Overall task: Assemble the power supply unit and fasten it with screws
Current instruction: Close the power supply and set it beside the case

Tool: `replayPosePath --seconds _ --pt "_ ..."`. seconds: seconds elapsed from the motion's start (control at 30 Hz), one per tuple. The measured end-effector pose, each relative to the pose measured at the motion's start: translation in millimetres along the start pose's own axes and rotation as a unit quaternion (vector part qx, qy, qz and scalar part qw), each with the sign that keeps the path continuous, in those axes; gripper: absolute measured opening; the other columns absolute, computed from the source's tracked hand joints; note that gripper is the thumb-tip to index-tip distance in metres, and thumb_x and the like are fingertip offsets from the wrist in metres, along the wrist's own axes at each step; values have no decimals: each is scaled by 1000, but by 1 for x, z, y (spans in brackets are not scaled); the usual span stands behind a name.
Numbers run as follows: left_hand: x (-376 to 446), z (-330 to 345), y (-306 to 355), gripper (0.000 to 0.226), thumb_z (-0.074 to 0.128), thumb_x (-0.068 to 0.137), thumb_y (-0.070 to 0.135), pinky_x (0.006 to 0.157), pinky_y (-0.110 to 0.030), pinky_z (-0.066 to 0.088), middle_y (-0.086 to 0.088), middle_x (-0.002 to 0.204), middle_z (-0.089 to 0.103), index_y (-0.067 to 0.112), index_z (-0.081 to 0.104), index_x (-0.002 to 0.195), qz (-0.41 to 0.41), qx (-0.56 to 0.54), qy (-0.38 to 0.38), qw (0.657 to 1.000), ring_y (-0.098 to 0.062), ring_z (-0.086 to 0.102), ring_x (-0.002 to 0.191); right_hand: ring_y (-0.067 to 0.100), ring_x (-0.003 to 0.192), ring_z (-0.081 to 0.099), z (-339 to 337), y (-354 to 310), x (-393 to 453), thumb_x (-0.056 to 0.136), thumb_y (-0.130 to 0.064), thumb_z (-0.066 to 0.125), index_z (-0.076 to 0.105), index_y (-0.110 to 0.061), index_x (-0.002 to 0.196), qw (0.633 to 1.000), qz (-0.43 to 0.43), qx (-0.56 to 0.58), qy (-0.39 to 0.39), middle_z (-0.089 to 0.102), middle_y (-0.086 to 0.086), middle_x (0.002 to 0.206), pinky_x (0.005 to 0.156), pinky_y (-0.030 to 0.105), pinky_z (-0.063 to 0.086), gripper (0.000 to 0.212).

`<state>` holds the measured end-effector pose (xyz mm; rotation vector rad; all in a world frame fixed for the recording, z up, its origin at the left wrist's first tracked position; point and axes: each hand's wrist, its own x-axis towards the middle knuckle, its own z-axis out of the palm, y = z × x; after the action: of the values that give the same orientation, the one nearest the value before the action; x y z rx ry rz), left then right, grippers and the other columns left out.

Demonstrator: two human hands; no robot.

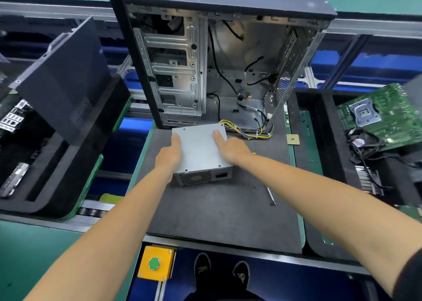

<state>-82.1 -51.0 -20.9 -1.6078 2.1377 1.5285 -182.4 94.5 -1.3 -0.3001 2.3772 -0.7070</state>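
Both hands clasping the power supply unit on the dark worktop, just before the open computer case: left hand wrapped round its left side, right hand round its right, thumb flat on top

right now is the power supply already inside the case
No, the power supply sits on the dark mat in front of the open case, with the left hand and right hand gripping its sides.
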Motion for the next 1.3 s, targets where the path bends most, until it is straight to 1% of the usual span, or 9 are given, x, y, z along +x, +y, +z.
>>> replayPosePath --seconds 0.2,0.33,0.4,0.53,0.63,0.77,0.87,1.13,1.3 --pt "4 4 -2 91 20 89 74 89 -36 30 -9 150 39 6 34 148 -2 -24 15 1000 -31 41 130 36 122 50 7 4 9 92 -71 19 49 4 129 999 7 -22 35 53 24 133 96 40 38 89" --pt "8 0 -1 81 23 92 70 113 -38 27 -3 153 36 14 34 149 -12 -71 -49 996 -26 36 138 35 120 50 9 7 7 92 -70 19 52 5 127 1000 1 0 23 52 23 132 97 39 39 89" --pt "11 -7 3 71 33 92 64 115 -40 28 0 150 41 19 39 147 -11 -105 -83 991 -23 40 135 32 121 49 5 8 11 95 -65 23 53 0 129 999 -17 36 -5 51 18 134 99 38 39 80" --pt "14 -16 19 76 37 91 67 116 -44 29 1 152 38 18 35 149 -4 -104 -100 990 -23 38 138 26 105 50 -11 -9 19 97 -49 35 59 -12 109 989 -12 149 -24 57 6 109 78 32 38 46" --pt "13 -12 27 86 29 88 75 115 -45 30 -2 155 35 16 30 151 -14 -90 -101 991 -27 37 139 28 132 38 -12 -19 25 100 -56 22 39 -9 144 991 -7 129 -25 41 9 146 101 34 30 67" --pt "17 -5 26 90 23 89 74 110 -41 32 -8 154 34 9 26 151 -10 -37 -34 999 -30 39 135 31 118 48 -8 -20 30 99 -57 23 56 -3 124 997 -5 69 36 51 16 133 95 35 36 68" --pt "20 -3 24 89 22 89 73 105 -41 34 -9 151 38 8 28 150 -8 -23 -24 999 -30 42 130 26 105 47 -7 -18 33 99 -57 25 53 -2 126 995 4 95 12 52 16 130 87 31 35 67" --pt "23 0 25 89 25 90 73 108 -43 30 -9 154 34 9 29 150 -27 -51 -26 998 -32 38 135 33 123 48 5 -16 35 96 -63 21 50 4 132 995 17 88 48 52 20 134 101 37 37 81" --pt "20 2 25 91 24 88 74 105 -46 34 -11 151 37 7 31 149 -26 -29 -9 999 -33 41 131 33 116 51 6 -14 34 96 -64 18 52 4 129 995 17 79 57 56 20 129 99 39 41 82"
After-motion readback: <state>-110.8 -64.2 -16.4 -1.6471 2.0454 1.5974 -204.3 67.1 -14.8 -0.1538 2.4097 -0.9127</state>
